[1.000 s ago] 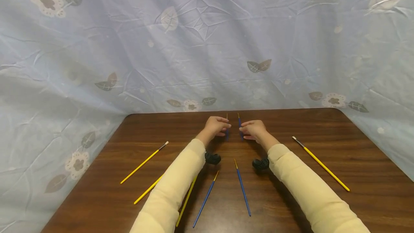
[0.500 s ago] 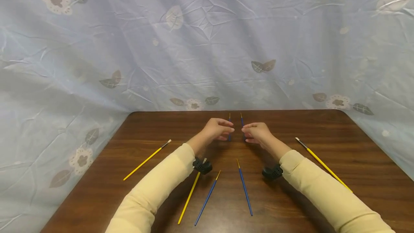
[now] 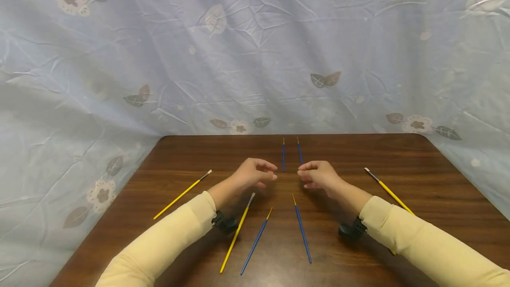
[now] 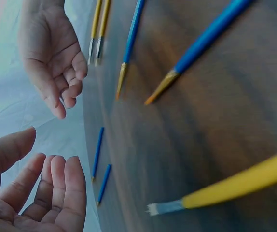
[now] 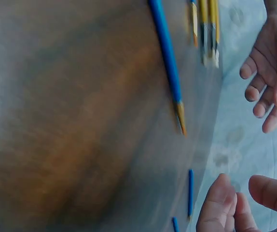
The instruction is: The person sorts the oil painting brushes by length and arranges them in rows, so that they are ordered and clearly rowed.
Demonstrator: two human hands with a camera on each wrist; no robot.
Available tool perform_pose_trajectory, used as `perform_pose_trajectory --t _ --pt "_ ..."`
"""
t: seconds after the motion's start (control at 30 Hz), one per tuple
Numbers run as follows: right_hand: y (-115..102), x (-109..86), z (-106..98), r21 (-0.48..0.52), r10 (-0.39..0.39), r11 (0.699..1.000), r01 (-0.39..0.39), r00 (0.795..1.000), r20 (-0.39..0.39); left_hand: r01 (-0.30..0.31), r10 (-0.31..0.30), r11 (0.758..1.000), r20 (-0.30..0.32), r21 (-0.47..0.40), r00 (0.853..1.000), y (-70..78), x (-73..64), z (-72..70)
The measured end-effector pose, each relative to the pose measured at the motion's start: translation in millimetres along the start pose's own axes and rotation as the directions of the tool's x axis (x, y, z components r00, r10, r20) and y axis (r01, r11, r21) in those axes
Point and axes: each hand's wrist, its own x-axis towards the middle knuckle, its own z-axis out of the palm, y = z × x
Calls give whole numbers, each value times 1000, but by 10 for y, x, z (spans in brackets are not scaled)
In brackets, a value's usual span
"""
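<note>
In the head view my left hand (image 3: pixel 255 172) hovers over the table's middle, fingers loosely bent and nothing between them. My right hand (image 3: pixel 320 174) hangs opposite it, also holding nothing, its fingertips by the lower end of a thin blue paintbrush (image 3: pixel 299 147). A second blue paintbrush (image 3: pixel 283 156) lies almost parallel, just past the left fingertips. Nearer the body lie two more blue paintbrushes, one on the left (image 3: pixel 256 246) and one on the right (image 3: pixel 303 236). A yellow paintbrush (image 3: pixel 237 235) slants beside the left forearm. The left wrist view shows both palms facing each other.
Another yellow paintbrush (image 3: pixel 181 195) lies at the left of the brown table (image 3: pixel 338 149). On the right, a yellow paintbrush (image 3: pixel 390 191) runs partly under the right sleeve, where another yellow end (image 3: pixel 392 252) peeks out. A patterned cloth (image 3: pixel 255 56) hangs behind the table.
Both hands have drawn back toward the body and slightly apart, leaving the two far blue paintbrushes lying on the table. The forearms have spread outward, uncovering the yellow paintbrush near the left one.
</note>
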Motion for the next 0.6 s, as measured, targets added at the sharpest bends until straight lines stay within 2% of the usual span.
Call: perform_pose_trajectory --t 0.17,0.4,0.6 --pt "23 -142 23 -17 -17 1000 17 1000 22 -27 26 1000 63 8 998 -64 -185 -15" --pt "74 -316 36 -36 -35 999 37 998 43 -72 67 997 120 32 990 -182 -352 0" --pt "120 -461 103 -24 -52 998 52 999 14 -77 79 997 152 -18 985 -261 -514 80"
